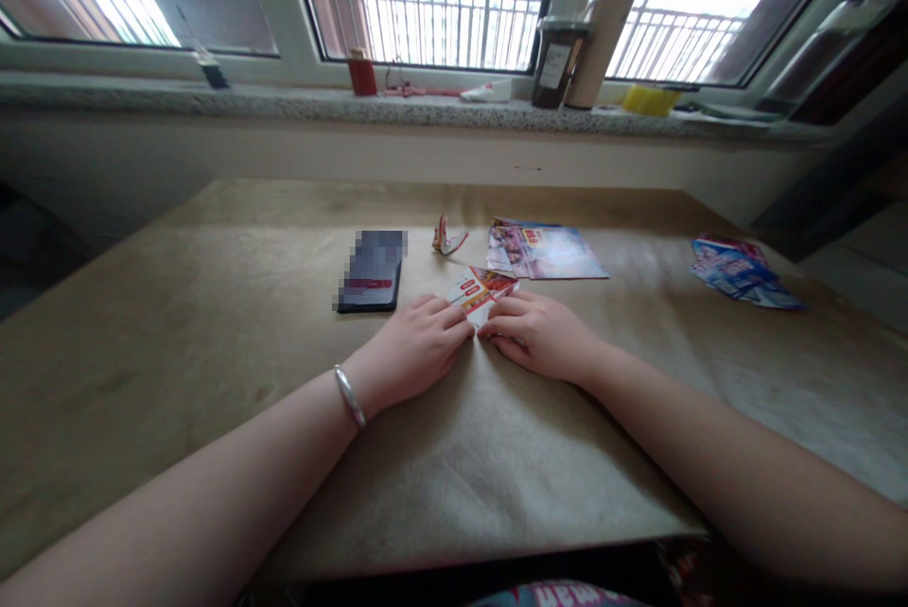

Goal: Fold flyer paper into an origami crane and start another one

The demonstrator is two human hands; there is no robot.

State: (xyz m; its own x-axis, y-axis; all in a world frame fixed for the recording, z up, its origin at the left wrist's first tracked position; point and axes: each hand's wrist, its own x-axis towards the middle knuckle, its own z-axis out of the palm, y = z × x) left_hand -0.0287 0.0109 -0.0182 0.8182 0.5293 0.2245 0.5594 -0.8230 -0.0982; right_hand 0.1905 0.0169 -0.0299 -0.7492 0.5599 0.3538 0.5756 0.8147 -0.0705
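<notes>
Between my hands lies a folded piece of printed paper, white with red and orange print, its near corner pointing toward me. My left hand, with a silver bangle at the wrist, is closed on the paper's left edge. On the right edge, my right hand has its fingers curled and pressed on the paper. Just beyond the paper stands a small folded paper piece. A phone with a blurred-out screen lies to the left of it.
A pile of printed leaflets lies behind my right hand. Farther right is a fanned stack of blue and red papers. The granite windowsill holds a red spool, a dark lidded cup and a cardboard tube.
</notes>
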